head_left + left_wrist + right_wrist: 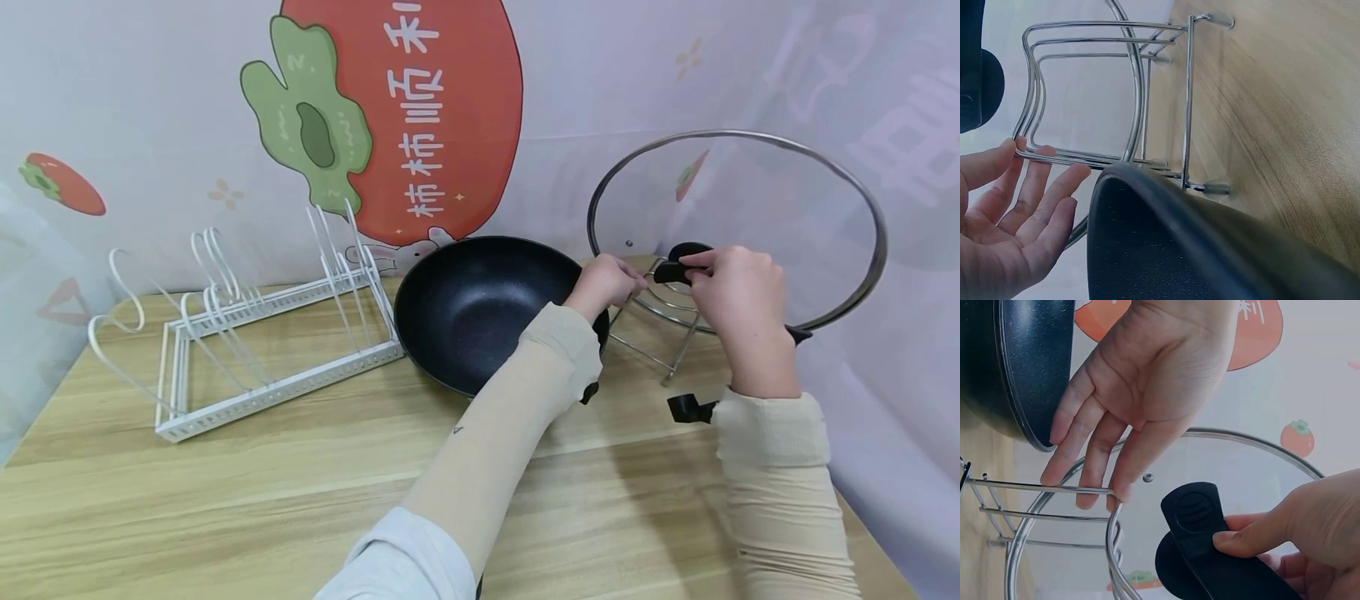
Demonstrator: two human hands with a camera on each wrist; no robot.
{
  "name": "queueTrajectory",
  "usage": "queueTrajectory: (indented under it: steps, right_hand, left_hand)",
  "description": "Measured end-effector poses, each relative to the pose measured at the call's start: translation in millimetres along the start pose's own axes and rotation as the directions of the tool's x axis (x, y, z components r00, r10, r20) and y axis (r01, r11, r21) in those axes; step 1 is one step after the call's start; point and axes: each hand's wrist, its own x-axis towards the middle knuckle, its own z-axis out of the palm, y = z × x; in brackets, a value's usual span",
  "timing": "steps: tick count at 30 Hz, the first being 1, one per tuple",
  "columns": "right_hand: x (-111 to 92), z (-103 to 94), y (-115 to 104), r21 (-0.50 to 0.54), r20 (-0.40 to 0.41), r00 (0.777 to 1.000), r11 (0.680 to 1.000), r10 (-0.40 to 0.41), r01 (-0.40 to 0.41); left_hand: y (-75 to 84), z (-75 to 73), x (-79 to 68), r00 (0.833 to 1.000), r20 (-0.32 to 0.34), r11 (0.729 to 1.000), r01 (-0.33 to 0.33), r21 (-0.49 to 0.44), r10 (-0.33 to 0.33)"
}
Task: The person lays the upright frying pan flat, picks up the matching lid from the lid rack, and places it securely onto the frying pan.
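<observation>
A large glass lid (870,208) with a metal rim stands upright in a small wire rack (1189,100). My right hand (738,292) pinches the lid's black handle (1207,544), thumb on its flat face. My left hand (1022,231) pinches the curved end of the rack's wire between thumb and fingertips, its other fingers spread beside the wire. In the head view, the left forearm crosses in front of a black wok (487,308), hiding part of its right side. The wok's rim stands close by the left hand.
On the left of the wooden table (300,517) stands a white metal rack (277,387) with upright loops. A small black piece (690,408) shows beside the right sleeve, partly hidden. Behind everything hangs a printed cloth (570,75).
</observation>
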Motion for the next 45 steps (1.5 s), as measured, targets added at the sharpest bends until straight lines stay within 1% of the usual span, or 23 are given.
queueTrajectory:
  steps: [7, 18, 22, 25, 29, 36, 40, 43, 45]
  right_hand:
    - [-3.3, -0.4, -1.8, 0.008, 0.023, 1.0, 1.0, 0.001, -0.002]
    - [-17.1, -5.3, -2.3, 0.039, 0.045, 0.998, 0.998, 0.038, -0.04]
    - [-21.2, -7.4, -0.8, 0.035, 0.052, 0.998, 0.999, 0.037, -0.039]
    - [-23.5, -8.2, 0.4, 0.029, 0.051, 0.998, 0.999, 0.03, -0.031]
    - [-24.9, -9.1, 0.7, 0.015, 0.049, 0.999, 1.0, 0.015, -0.016]
    - [-25.0, -9.2, -3.8, 0.009, 0.03, 0.999, 1.0, -0.018, 0.018]
    - [-25.8, -8.2, -7.2, 0.002, 0.009, 0.999, 0.999, -0.038, 0.038]
    - [-28.0, -8.1, -8.0, 0.003, 0.002, 0.999, 0.999, -0.04, 0.04]
    - [-29.7, -8.3, -8.3, 0.004, 0.001, 0.999, 0.999, -0.037, 0.037]
  left_hand:
    - [-0.7, -1.6, -3.4, 1.0, 0.002, 1.0, 0.006, 0.003, -0.006]
    - [1.7, 4.0, -9.7, 1.0, 0.005, 0.995, 0.019, 0.1, -0.02]
    - [1.0, 6.1, -12.4, 0.999, 0.018, 0.995, 0.026, 0.096, -0.028]
    - [-0.1, 6.6, -16.1, 0.999, 0.025, 0.996, 0.017, 0.082, -0.019]
    - [-1.1, 6.3, -20.8, 1.0, 0.018, 0.996, -0.001, 0.09, -0.001]
    - [-2.3, 0.5, -24.1, 1.0, 0.012, 0.995, -0.015, 0.099, 0.014]
    - [-1.4, -2.0, -25.5, 1.0, 0.005, 0.991, -0.007, 0.133, 0.007]
    - [-0.1, -1.4, -27.4, 1.0, 0.001, 0.986, 0.002, 0.168, -0.002]
    - [-0.4, -0.9, -29.1, 1.0, 0.002, 0.981, -0.004, 0.195, 0.004]
